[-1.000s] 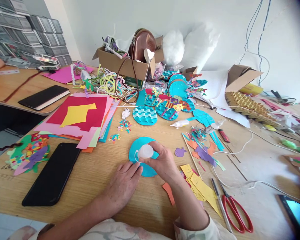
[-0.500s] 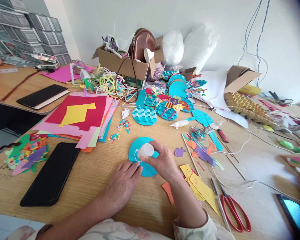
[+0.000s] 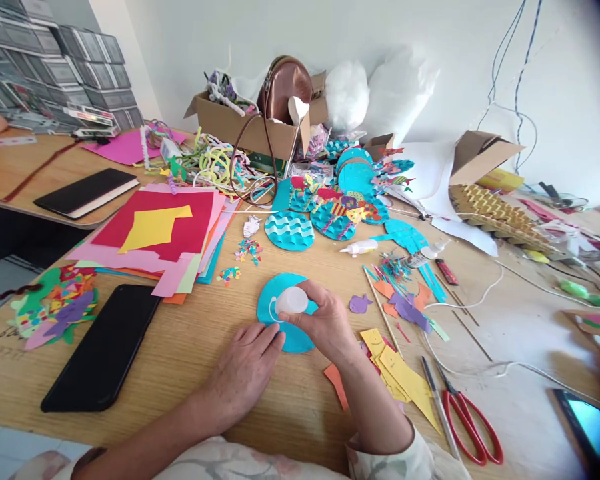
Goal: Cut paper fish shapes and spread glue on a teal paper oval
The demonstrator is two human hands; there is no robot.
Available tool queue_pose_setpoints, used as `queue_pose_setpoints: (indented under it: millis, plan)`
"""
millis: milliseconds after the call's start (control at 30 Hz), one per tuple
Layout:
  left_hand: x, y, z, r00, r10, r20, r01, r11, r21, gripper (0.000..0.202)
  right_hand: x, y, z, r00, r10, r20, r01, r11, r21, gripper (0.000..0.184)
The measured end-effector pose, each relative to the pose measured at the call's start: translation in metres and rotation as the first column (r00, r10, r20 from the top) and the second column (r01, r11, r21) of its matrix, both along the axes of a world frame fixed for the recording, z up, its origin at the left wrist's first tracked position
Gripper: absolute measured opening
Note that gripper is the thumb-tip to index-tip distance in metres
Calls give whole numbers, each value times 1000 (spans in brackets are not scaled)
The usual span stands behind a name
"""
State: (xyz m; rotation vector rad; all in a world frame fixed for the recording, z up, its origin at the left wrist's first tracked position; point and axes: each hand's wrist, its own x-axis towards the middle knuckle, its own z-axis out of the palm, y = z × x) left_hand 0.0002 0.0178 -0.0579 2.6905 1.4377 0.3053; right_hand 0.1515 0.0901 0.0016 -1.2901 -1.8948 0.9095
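Observation:
A teal foam disc (image 3: 271,298) lies flat on the wooden table (image 3: 190,353) in front of me. My right hand (image 3: 327,325) is closed round a small translucent glue bottle (image 3: 291,301), tipped with its nozzle down onto the disc's left part. A thin white line of glue shows near the nozzle. My left hand (image 3: 245,370) lies flat, fingers stretched out, with its fingertips on the disc's lower edge.
A black phone (image 3: 103,347) lies left. Stacked coloured paper (image 3: 160,233) sits behind it, paper scraps (image 3: 55,307) at far left. Red scissors (image 3: 467,417), a pen, yellow offcuts (image 3: 405,377) lie right. Finished teal discs (image 3: 289,230), another glue bottle (image 3: 360,248), cardboard boxes (image 3: 245,127) stand behind.
Almost nothing differs. Both hands stay on the teal disc, and the glue bottle keeps its place; the view shifts very slightly.

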Motion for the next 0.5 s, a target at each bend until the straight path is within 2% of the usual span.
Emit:
queue_pose_setpoints:
  millis: [500]
  plan:
    - [-1, 0, 4, 1000, -1, -1, 1, 1000, -6, 29, 0, 0, 0, 1000, 10, 4, -10, 1000, 1, 16]
